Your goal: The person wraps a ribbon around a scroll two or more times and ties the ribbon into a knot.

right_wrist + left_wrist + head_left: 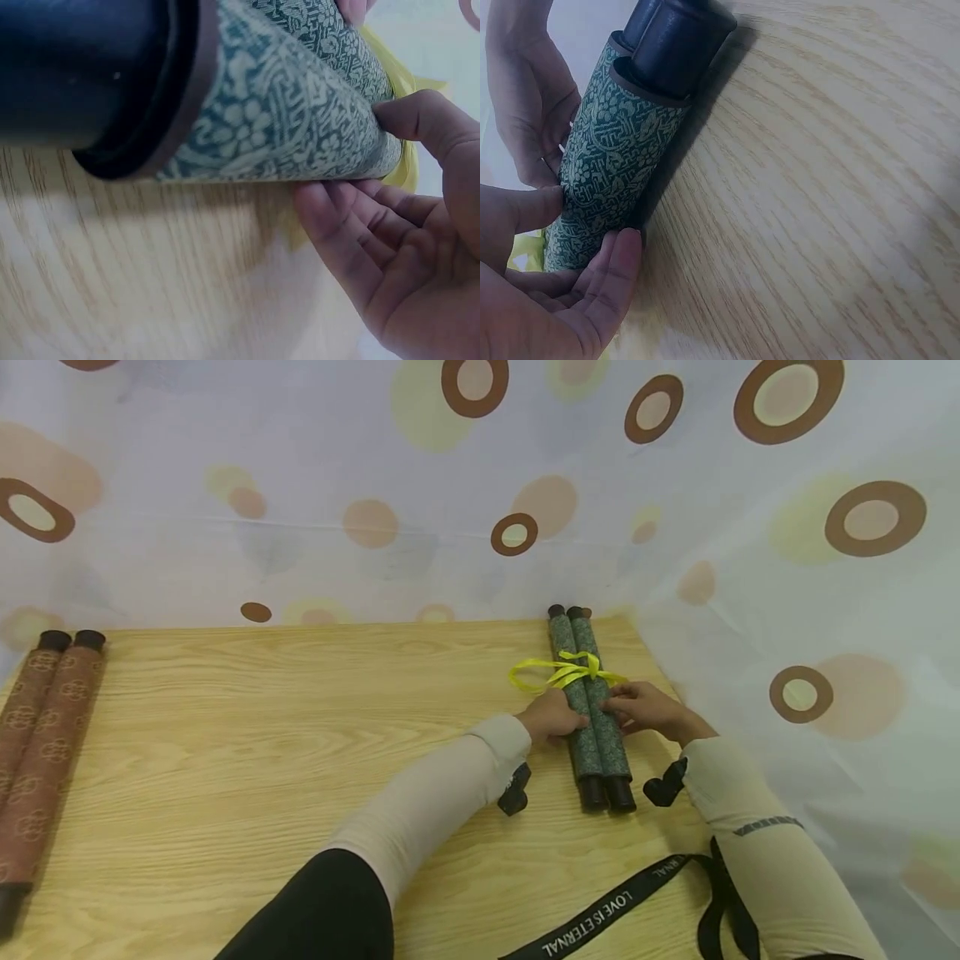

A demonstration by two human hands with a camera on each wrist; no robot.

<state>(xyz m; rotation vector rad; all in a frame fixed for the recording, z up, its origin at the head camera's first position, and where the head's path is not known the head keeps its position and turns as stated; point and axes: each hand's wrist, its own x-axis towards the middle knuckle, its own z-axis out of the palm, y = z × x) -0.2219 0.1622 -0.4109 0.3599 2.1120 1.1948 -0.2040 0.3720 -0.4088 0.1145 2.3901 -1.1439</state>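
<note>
- we watch the left hand (553,714) and right hand (648,706) pinch the green brocade scrolls (596,727)
- the pair lies on the wood-grain tabletop (300,718), right side
- we'd best squeeze evenly, sparing the yellow ribbon (573,672)

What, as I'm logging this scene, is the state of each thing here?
Green scrolls: rolled up, tied together
Yellow ribbon: tied around the green scrolls
Brown scrolls: rolled up, partly off-frame
Black ribbon: loose, partly off-frame
Left hand: holding the green scrolls
Right hand: holding the green scrolls
</note>
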